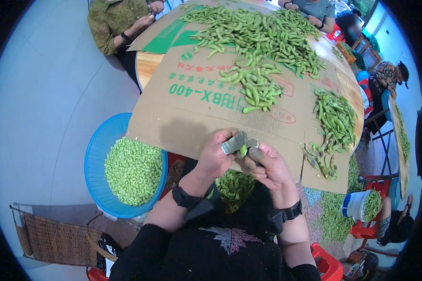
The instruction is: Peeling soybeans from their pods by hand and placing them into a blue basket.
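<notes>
At the near edge of the cardboard, my left hand (215, 153) and my right hand (270, 165) meet with fingers pinched together. A green soybean pod (243, 150) is held between their fingertips, partly hidden by them. Grey knitted finger covers (236, 142) wrap some of my fingers. Ahead of my hands lies a small bunch of soybean pods (257, 86). Below them, at my lap, more pods and green scraps (234, 185) show. To my left stands a blue plastic basket (93, 175), filled with shelled green beans (132, 171).
Flattened cardboard (173, 119) covers the round wooden table, with a large heap of pods (262, 35) at its far side. Limp pods (335, 117) lie at right. Pods and husks (333, 218) cover the floor beside a white bucket (354, 206). Two people sit across.
</notes>
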The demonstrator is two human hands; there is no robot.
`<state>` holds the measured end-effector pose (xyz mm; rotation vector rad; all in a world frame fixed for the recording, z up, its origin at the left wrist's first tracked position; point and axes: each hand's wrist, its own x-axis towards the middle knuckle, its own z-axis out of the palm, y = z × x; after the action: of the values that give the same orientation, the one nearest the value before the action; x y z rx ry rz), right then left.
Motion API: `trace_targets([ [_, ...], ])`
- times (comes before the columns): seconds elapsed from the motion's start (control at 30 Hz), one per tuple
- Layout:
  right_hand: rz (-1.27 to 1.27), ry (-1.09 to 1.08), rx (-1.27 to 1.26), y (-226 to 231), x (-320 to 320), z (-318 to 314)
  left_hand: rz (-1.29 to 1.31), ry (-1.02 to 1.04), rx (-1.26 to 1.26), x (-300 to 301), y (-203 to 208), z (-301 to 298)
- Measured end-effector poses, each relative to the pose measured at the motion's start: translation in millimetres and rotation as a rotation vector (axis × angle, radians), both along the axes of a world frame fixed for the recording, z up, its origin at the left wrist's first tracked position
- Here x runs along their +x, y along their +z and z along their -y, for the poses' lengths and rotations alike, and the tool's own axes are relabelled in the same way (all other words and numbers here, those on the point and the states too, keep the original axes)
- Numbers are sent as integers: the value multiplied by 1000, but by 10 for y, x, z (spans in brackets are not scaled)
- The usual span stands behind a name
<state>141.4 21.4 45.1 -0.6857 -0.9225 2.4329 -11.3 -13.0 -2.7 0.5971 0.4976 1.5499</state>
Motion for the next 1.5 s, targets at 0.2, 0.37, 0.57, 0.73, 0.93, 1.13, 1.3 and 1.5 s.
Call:
trace_targets([
  [0.2, 707, -221, 1176, 41, -41, 18, -554, 304, -17, 111, -30, 75],
  [0.37, 764, -296, 1302, -36, 0, -2, -561, 209, -30, 95, -37, 50],
  [0.57, 853, -275, 1106, -137, -11, -150, -816, 122, -75, 22, -83, 100],
  [0.73, 1083, -213, 1370, 25, -121, -549, -672, 103, -30, -64, -16, 60],
  [0.93, 1452, -35, 1500, 13, -647, -813, -1310, 64, 302, 29, 147, 121],
  [1.13, 1432, -158, 1453, -110, -277, -645, -989, -95, -71, -6, 268, 231],
  [1.3, 766, -221, 940, 21, 92, -177, -210, -58, -173, 70, 147, 47],
  [1.5, 546, -157, 610, 70, 233, -5, -55, 24, -135, 248, 66, -6],
])
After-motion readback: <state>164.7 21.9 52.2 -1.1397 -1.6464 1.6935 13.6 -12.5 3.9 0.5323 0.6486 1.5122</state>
